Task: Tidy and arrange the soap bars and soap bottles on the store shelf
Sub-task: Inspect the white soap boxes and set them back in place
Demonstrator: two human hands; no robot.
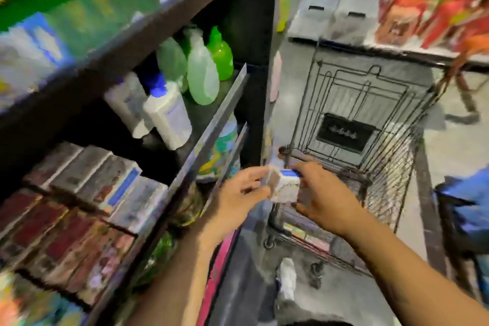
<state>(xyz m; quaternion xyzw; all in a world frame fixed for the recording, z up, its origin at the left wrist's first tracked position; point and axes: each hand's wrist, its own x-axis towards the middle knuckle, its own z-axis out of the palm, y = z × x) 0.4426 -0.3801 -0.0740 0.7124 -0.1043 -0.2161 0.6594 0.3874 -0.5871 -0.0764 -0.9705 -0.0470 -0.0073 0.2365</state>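
We see the left hand (238, 193) and the right hand (326, 202) meeting on 1 small white soap box (283, 186) with a blue top. It is held in the air just off the shelf (209, 130) front edge, over the near rim of a wire cart (412, 156). The left hand pinches its left end between thumb and fingers, and the right hand curls round the right side. On the shelf at left, boxed soap bars (92, 193) lie in rows, with white and green soap bottles (169, 116) standing beyond them.
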